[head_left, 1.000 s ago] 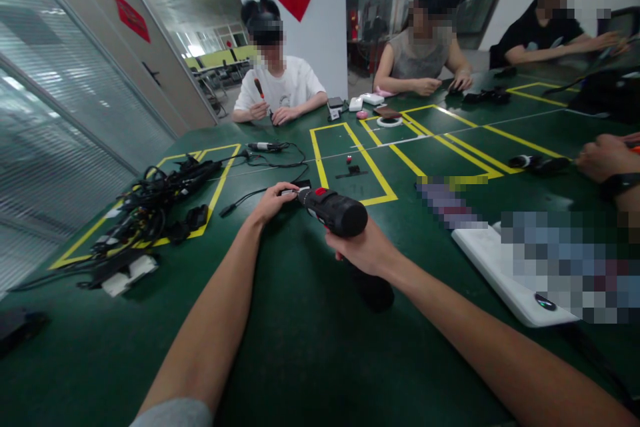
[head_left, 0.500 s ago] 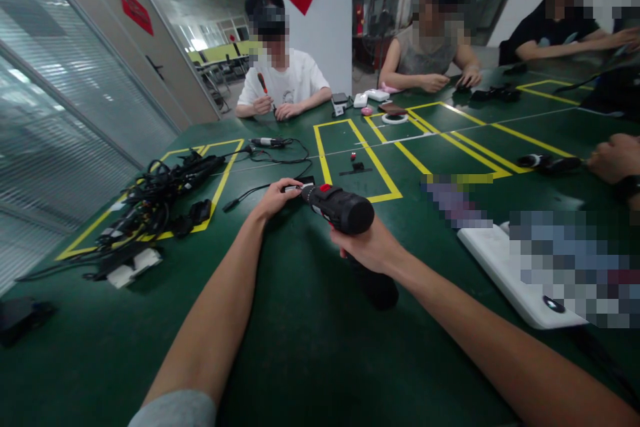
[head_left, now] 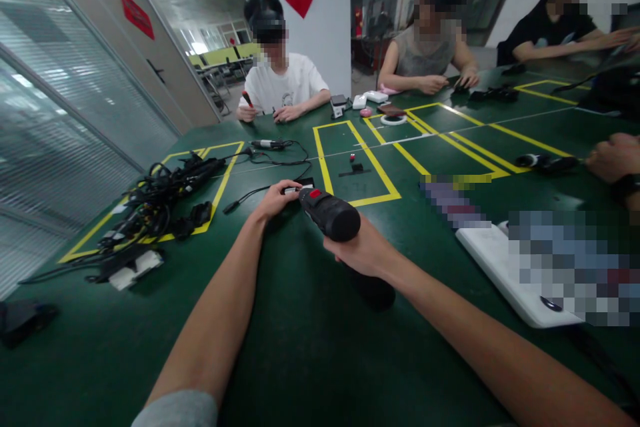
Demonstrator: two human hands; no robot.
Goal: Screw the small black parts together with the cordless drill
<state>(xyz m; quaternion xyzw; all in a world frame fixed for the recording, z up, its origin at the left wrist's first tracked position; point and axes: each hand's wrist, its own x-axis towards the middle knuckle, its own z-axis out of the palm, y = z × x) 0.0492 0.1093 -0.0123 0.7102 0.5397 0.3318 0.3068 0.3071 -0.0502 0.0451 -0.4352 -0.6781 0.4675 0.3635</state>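
Observation:
My right hand (head_left: 363, 250) is wrapped round the handle of a black cordless drill (head_left: 333, 213) with a red switch on top. The drill's front end points away and left, close to the fingers of my left hand (head_left: 277, 200). Those fingers press on a small dark box-like piece (head_left: 306, 183) with a light label, lying on the green table (head_left: 300, 347). The drill body hides part of that piece, so I cannot tell whether the bit touches it. A black cable with a plug (head_left: 231, 207) runs on the table just left of my left hand.
Tangled black cables and adapters (head_left: 165, 193) lie at left within yellow tape. Small dark parts (head_left: 357, 167) rest inside the middle taped box. A white device (head_left: 500, 273) stands at right. Across the table a person (head_left: 285, 80) holds a screwdriver; other people sit further right.
The drill and my right hand have shifted slightly left, and the drill's rear has dropped a little. My left hand stays put. The person opposite has lowered the screwdriver to the left.

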